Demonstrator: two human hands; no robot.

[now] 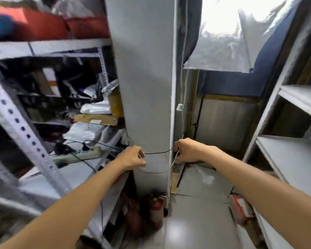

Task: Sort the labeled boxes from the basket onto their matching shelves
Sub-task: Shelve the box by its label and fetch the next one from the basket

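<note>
Both of my arms reach forward to a grey pillar (144,87) in the middle of the view. My left hand (133,159) and my right hand (187,150) each pinch one end of a thin black cable (158,152) stretched across the front of the pillar. A second strand of the black cable sags lower across the pillar, below my hands. No basket is in view. An orange and white box (241,209) lies low at the foot of the right shelf. The picture is blurred.
A metal shelf rack (25,130) on the left holds white packets, cardboard and a power strip (77,155) with plugs. White shelves (291,155) stand on the right. Red fire extinguishers (156,211) sit at the pillar's base. Grey floor lies between pillar and right shelves.
</note>
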